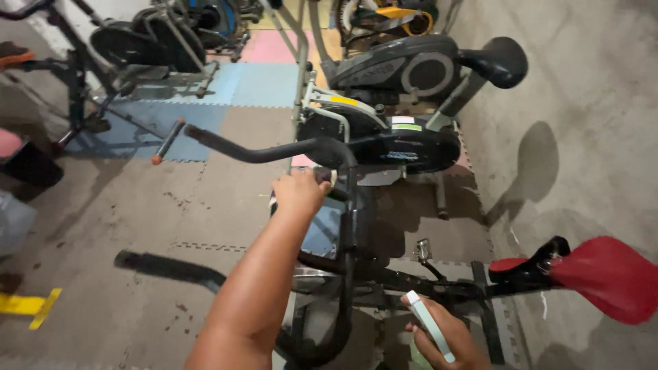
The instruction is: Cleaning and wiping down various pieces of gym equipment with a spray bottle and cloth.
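Observation:
A black exercise bike (pixel 356 274) stands below me, with curved black handlebars (pixel 274 152) and a red saddle (pixel 606 274) at the right. My left hand (pixel 299 192) reaches forward and is closed on something small at the bike's console area, just below the handlebar bend; what it holds is hidden by the fingers. My right hand (pixel 445 339) is low at the bottom edge, gripping a pale green spray bottle (pixel 428 325) near the bike frame.
A second black exercise bike (pixel 397 103) stands just behind. More fitness machines (pixel 137 48) are at the upper left. Foam floor mats (pixel 205 205) in grey, blue and pink cover the floor. A concrete wall (pixel 582 103) rises at the right. Yellow tape (pixel 31 305) marks the floor at left.

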